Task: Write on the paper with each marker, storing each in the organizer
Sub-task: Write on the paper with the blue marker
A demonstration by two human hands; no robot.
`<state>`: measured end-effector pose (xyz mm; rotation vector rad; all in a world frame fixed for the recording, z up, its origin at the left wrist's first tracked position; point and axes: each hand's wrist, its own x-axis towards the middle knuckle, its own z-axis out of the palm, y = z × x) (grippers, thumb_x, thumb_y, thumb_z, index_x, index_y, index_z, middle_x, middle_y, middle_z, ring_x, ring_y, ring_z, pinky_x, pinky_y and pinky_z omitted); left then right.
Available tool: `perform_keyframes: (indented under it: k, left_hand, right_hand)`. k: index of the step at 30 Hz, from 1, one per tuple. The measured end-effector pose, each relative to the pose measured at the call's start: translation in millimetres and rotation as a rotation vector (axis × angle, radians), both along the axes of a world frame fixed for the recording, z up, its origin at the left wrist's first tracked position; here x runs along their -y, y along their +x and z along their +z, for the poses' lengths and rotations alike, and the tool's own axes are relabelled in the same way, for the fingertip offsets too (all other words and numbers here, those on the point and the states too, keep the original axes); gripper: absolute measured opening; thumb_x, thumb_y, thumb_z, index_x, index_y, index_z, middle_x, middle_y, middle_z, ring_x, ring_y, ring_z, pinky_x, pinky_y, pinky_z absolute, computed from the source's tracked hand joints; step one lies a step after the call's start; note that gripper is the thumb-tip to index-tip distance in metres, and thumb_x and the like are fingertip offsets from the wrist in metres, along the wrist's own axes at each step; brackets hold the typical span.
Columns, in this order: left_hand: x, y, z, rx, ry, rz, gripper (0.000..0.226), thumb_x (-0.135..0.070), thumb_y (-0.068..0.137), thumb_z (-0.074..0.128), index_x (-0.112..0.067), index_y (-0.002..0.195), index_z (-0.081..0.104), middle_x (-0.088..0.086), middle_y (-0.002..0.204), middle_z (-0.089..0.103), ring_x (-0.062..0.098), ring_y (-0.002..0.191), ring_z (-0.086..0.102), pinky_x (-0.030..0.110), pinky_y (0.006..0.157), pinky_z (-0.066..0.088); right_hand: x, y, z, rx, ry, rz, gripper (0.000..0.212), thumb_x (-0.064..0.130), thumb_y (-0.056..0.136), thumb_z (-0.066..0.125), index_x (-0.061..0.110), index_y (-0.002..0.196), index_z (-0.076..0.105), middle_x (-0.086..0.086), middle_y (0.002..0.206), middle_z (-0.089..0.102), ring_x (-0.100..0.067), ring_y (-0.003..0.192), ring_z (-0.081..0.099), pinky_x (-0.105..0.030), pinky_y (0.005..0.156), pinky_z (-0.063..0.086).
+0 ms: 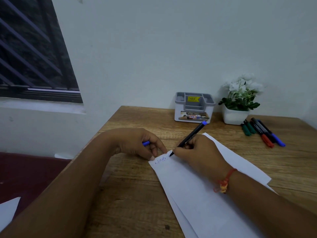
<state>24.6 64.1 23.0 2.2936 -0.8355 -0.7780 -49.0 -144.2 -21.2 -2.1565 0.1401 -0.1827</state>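
White paper (197,189) lies on the wooden desk (130,176), with blue writing along its top edge. My right hand (199,152) grips a black marker with a blue end (192,135), tip touching the paper's top edge. My left hand (142,143) holds the blue cap (145,143) in curled fingers while its fingertips press down the paper's top left corner. The grey and white organizer (194,107) stands at the back of the desk with no markers showing above its rim. Several markers (262,131), green, red and blue, lie at the right.
A white pot with white flowers (238,102) stands right of the organizer, just behind the loose markers. The desk's back edge meets the wall. A barred window is at upper left. A dark red surface with a white scrap lies left of the desk.
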Motion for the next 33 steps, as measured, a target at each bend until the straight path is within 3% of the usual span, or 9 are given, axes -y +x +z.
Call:
perform_keyframes:
  k: [3,7,11,20,26,28,31,33]
  left_hand:
    - [0.1,0.5,-0.2,0.006,0.012,-0.004,0.038,-0.009,0.085,0.072,-0.032,0.116,0.069,-0.006,0.101,0.071,0.007,0.095,0.065,0.025,0.092,0.05]
    - [0.0,-0.2,-0.3,0.009,0.017,-0.003,0.038,-0.009,0.085,0.072,-0.032,0.116,0.069,-0.007,0.099,0.071,0.006,0.094,0.066,0.025,0.092,0.049]
    - [-0.2,-0.8,-0.2,0.027,0.015,-0.001,0.039,-0.009,0.085,0.072,-0.032,0.116,0.069,-0.005,0.101,0.071,0.011,0.098,0.066,0.031,0.096,0.049]
    - [0.9,-1.2,0.2,0.01,-0.001,-0.009,0.038,-0.007,0.085,0.071,-0.03,0.116,0.069,-0.007,0.097,0.071,0.005,0.091,0.065,0.028,0.092,0.049]
    - [0.5,-1.0,-0.6,0.014,-0.002,0.003,0.038,-0.009,0.085,0.072,-0.033,0.115,0.07,-0.005,0.102,0.071,0.015,0.1,0.065,0.031,0.095,0.048]
    - [1.1,-0.6,-1.0,0.008,0.003,0.003,0.038,-0.01,0.085,0.072,-0.034,0.115,0.069,-0.005,0.101,0.071,0.011,0.097,0.066,0.029,0.093,0.048]
    - [1.0,-0.1,-0.4,0.011,-0.001,-0.003,0.037,-0.011,0.085,0.072,-0.034,0.115,0.069,-0.006,0.098,0.071,0.009,0.093,0.065,0.03,0.092,0.049]
    - [-1.2,-0.4,-0.7,0.02,-0.056,0.041,0.035,-0.014,0.086,0.072,-0.034,0.114,0.068,-0.006,0.096,0.07,0.008,0.089,0.063,0.028,0.085,0.05]
  right_hand:
    - [0.4,0.2,-0.6,0.002,0.0,-0.011,0.019,0.026,0.081,0.075,0.021,0.066,0.065,0.017,0.045,0.056,0.001,0.049,0.053,-0.013,0.051,0.037]
    - [0.8,0.3,-0.2,0.002,0.003,-0.001,0.009,0.027,0.079,0.075,0.018,0.077,0.073,0.012,0.053,0.06,-0.002,0.055,0.057,-0.015,0.052,0.04]
    - [0.0,0.2,0.0,-0.004,-0.021,0.036,0.01,0.029,0.08,0.075,0.019,0.079,0.074,0.017,0.048,0.056,0.004,0.051,0.055,-0.008,0.046,0.036]
    - [-1.2,-2.9,5.0,-0.029,-0.048,0.082,0.014,0.029,0.081,0.076,0.019,0.073,0.072,0.014,0.048,0.058,0.006,0.046,0.053,-0.007,0.042,0.035]
    - [-1.6,0.8,1.4,-0.008,-0.042,0.014,0.011,0.03,0.082,0.074,0.02,0.077,0.072,0.013,0.051,0.059,0.003,0.051,0.055,-0.009,0.047,0.035]
    - [-0.7,0.9,1.4,-0.008,-0.005,0.005,0.014,0.028,0.083,0.074,0.015,0.077,0.073,0.01,0.053,0.059,0.001,0.05,0.054,-0.01,0.047,0.037]
    - [2.6,1.2,3.1,-0.005,0.142,-0.014,0.025,0.025,0.086,0.073,0.001,0.086,0.072,-0.004,0.063,0.059,-0.012,0.057,0.053,-0.022,0.052,0.042]
    - [4.3,0.5,7.0,0.031,0.266,-0.013,0.013,0.018,0.089,0.071,0.006,0.086,0.073,-0.007,0.066,0.064,-0.014,0.062,0.059,-0.024,0.052,0.047]
